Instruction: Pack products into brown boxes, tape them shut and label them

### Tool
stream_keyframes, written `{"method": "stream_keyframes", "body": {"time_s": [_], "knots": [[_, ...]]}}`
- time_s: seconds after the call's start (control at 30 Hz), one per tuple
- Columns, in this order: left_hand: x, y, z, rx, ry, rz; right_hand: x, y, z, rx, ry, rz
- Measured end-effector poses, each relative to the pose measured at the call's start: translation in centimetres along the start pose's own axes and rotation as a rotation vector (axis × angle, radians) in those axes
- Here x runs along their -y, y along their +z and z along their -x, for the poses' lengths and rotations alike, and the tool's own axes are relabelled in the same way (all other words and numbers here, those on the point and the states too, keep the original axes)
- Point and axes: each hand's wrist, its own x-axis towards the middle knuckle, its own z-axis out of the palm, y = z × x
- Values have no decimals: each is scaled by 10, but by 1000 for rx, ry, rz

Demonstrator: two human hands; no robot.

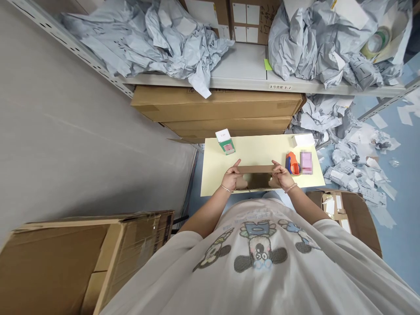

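Between my two hands is an open cardboard box [257, 169], held at the near edge of the pale yellow table [213, 175]. My left hand [232, 176] grips the box's left end, its thumb or a finger pointing up along the side. At the right end, my right hand [281, 175] grips it in much the same way. The dark inside of the box shows, with the flaps folded. Right of my right hand lies an orange and blue tape dispenser [293, 164], beside a blurred pink item [306, 162]. A green and white small box [226, 142] stands at the back left.
A white box [303, 140] lies at the table's back right corner. Large cartons [216, 105] sit behind the table, under a shelf [243, 65] piled with grey mailer bags [147, 39]. Open cartons stand at lower left [59, 262] and right [357, 218]. Packaging litter [357, 170] covers the floor.
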Motion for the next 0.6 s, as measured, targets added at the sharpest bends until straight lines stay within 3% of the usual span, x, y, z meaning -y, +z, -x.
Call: {"method": "stream_keyframes", "body": {"time_s": [0.17,0.43,0.53,0.6], "knots": [[-11,-12,4,108,12,-290,10,-10,0,90,-73,198],[-56,-35,6,454,24,-806,57,-46,17,503,-105,567],[-62,-35,12,563,-25,-915,61,-51,25,625,-102,681],[-63,-33,15,626,-54,-956,57,-51,29,638,-104,732]]}}
